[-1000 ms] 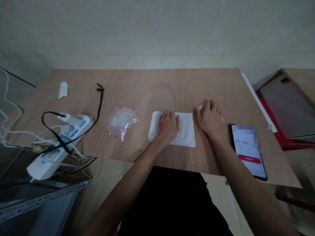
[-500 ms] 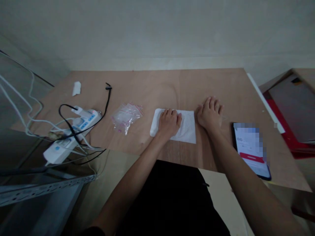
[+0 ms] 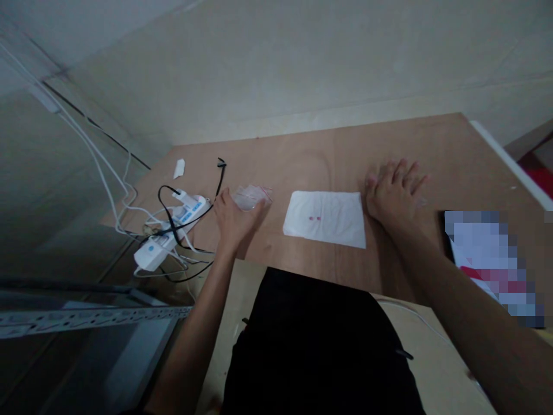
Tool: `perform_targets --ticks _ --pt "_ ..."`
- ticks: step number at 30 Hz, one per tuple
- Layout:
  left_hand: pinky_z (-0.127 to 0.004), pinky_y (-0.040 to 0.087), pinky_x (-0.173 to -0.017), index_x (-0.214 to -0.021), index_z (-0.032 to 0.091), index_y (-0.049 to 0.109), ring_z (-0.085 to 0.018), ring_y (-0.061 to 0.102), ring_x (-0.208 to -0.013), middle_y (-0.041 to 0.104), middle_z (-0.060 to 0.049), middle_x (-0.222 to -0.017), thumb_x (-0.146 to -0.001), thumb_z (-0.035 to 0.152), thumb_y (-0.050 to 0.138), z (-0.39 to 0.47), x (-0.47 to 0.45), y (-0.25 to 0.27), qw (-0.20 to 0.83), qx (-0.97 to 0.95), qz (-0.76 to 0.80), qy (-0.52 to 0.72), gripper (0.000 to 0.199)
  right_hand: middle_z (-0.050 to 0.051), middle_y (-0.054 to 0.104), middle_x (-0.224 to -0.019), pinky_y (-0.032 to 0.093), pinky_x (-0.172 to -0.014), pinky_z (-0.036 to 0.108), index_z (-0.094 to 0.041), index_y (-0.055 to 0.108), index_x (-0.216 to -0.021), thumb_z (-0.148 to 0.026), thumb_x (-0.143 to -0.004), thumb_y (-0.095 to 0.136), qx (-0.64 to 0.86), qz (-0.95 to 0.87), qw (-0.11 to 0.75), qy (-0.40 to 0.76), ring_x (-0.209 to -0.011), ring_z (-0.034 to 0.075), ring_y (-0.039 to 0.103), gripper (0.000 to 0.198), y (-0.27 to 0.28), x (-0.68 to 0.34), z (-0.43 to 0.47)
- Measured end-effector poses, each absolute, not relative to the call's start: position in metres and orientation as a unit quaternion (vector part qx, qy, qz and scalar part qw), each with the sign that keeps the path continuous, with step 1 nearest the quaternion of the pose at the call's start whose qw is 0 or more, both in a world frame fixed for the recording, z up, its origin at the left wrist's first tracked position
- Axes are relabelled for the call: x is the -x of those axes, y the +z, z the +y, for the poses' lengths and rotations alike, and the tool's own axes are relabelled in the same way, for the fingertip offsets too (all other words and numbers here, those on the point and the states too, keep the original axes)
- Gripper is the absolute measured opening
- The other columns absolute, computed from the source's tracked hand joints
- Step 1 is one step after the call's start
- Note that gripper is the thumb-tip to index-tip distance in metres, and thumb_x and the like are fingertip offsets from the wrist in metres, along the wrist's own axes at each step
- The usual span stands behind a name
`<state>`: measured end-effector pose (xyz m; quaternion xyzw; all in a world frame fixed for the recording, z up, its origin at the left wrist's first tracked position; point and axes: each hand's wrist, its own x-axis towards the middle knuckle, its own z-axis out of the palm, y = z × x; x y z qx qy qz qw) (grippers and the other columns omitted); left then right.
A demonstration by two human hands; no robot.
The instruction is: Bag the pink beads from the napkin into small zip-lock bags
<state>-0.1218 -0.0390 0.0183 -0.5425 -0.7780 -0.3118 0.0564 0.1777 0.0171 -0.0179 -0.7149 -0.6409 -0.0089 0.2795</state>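
My left hand (image 3: 233, 222) is over the near side of a small pile of clear zip bags (image 3: 249, 197), its thumb and fingers apart around them. Part of the pile is hidden behind the hand. On the table between my hands lies a flat white tissue (image 3: 330, 218) with two small red pieces (image 3: 315, 218) on it. To the right of the tissue my right hand (image 3: 395, 193) rests palm down with spread fingers. A bit of clear plastic shows beside its fingers; what it is I cannot make out.
A white power strip (image 3: 173, 233) with tangled black and white cables lies at the left of the wooden table (image 3: 294, 161). A white scrap (image 3: 179, 168) sits behind it. At the right is a phone (image 3: 488, 259). A metal shelf edge (image 3: 95, 318) stands at lower left.
My left hand has left the tissue and moved left to the clear bags, uncovering the two red pieces. My right hand stays beside the tissue, its fingers more spread. The view has turned left.
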Motion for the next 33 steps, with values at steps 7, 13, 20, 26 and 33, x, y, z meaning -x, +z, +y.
perform_targets --ticks 7,13,20,26,33 --pt "-0.046 0.038 -0.107 -0.116 0.011 0.059 -0.036 0.052 -0.124 0.059 -0.020 -0.127 -0.071 0.054 0.067 -0.039 0.143 0.006 0.031 0.559 -0.796 -0.230 0.062 0.033 0.026 -0.154 0.015 -0.109 0.070 0.007 0.035 -0.143 -0.037 -0.099 0.023 0.735 -0.632 0.243 -0.034 -0.147 0.043 0.014 0.064 -0.018 -0.177 0.015" --pt "-0.047 0.038 -0.106 -0.115 0.016 0.058 -0.034 0.053 -0.123 0.062 -0.015 -0.125 -0.072 0.047 0.070 -0.043 0.137 0.008 0.097 0.574 -0.761 -0.287 0.054 0.032 0.028 -0.154 0.018 -0.109 0.070 0.004 0.039 -0.142 -0.038 -0.099 0.025 0.739 -0.621 0.259 -0.039 -0.147 0.044 0.016 0.062 -0.016 -0.179 0.018" --pt "-0.047 0.043 -0.101 -0.116 0.023 0.056 -0.029 0.057 -0.114 0.063 -0.010 -0.118 -0.070 0.048 0.075 -0.031 0.087 0.020 0.110 0.685 -0.570 -0.441 0.056 0.018 0.065 -0.126 0.049 -0.097 0.047 -0.017 0.066 -0.116 -0.046 -0.100 0.030 0.623 -0.620 0.470 0.078 -0.119 0.028 0.061 0.049 0.002 -0.159 0.000" --pt "-0.047 0.046 -0.099 -0.117 0.025 0.055 -0.028 0.058 -0.113 0.063 -0.009 -0.118 -0.069 0.043 0.079 -0.005 0.034 0.017 0.014 0.762 -0.429 -0.485 0.057 0.005 0.077 -0.090 0.057 -0.066 0.032 -0.023 0.076 -0.096 -0.046 -0.090 0.058 0.486 -0.666 0.469 0.315 -0.078 0.020 0.072 0.030 0.046 -0.126 -0.019" --pt "-0.046 0.048 -0.099 -0.121 0.021 0.057 -0.029 0.056 -0.119 0.059 -0.013 -0.125 -0.071 0.031 0.077 -0.003 0.013 0.033 -0.081 0.753 -0.425 -0.496 0.055 0.005 0.077 -0.075 0.057 -0.058 0.034 -0.021 0.077 -0.080 -0.033 -0.079 0.071 0.580 -0.500 0.593 0.249 -0.066 0.021 0.071 0.014 0.051 -0.121 -0.033"
